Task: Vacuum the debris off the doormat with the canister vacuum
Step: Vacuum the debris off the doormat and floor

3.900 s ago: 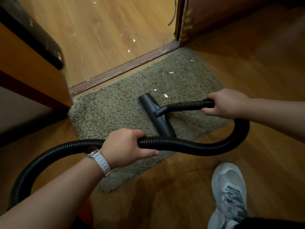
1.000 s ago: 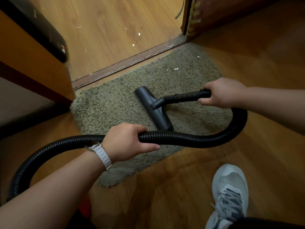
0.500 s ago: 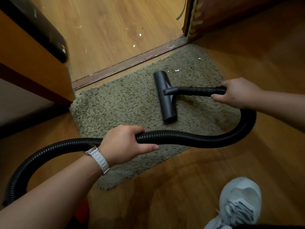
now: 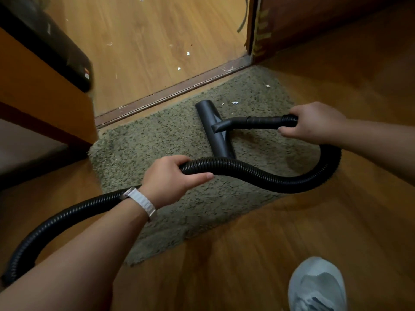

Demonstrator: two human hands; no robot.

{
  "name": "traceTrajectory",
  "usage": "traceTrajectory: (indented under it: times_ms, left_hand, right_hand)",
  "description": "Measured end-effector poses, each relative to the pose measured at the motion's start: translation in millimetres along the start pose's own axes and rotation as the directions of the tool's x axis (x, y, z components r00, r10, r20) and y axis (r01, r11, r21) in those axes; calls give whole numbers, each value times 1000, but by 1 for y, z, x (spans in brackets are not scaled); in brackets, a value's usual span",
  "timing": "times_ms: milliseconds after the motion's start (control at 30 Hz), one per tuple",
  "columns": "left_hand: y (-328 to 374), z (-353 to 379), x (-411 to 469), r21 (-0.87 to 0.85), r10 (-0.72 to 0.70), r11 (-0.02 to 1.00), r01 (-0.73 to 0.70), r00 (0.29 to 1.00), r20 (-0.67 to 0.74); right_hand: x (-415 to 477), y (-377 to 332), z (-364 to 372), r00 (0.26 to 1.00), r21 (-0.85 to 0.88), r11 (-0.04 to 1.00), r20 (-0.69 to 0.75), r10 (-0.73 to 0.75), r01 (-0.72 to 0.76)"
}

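Observation:
A shaggy olive doormat [image 4: 157, 140] lies on the wood floor before a door sill. The black floor nozzle [image 4: 213, 129] rests on the mat's far half, its long side running toward me. My right hand [image 4: 314, 122] grips the black wand [image 4: 258, 121] where it joins the ribbed hose [image 4: 280, 180]. My left hand [image 4: 170, 178] grips the hose lower down, above the mat's near half. Small white scraps [image 4: 235, 102] lie on the mat just right of the nozzle tip, and another scrap [image 4: 267, 86] lies near the far right corner. The canister is out of view.
A metal door sill [image 4: 170, 93] borders the mat's far edge, with more white scraps [image 4: 188, 53] on the floor beyond. A wooden cabinet [image 4: 45, 102] stands left, a door frame [image 4: 258, 30] at the back right. My grey shoe [image 4: 316, 286] is at the bottom right.
Over the past seconds the nozzle has travelled from the mat's middle toward its far right part and turned lengthwise; scraps in the middle are gone. Since half a second ago it barely moved.

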State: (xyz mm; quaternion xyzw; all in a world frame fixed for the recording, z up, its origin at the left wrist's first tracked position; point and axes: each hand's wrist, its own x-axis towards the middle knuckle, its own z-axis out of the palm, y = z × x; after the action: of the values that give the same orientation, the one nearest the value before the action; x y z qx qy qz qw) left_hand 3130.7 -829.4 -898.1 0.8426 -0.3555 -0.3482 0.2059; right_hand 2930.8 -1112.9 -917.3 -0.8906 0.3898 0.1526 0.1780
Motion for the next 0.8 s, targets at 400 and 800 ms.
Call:
traceTrajectory:
  times_ms: [400, 800]
  left_hand:
    - [11, 17, 47, 49, -98, 994, 98, 995, 5]
    - [33, 22, 86, 40, -69, 997, 70, 997, -26]
  right_hand:
    - [47, 30, 9, 991, 50, 991, 42, -126, 124]
    - [78, 24, -8, 987, -88, 984, -33, -160, 156]
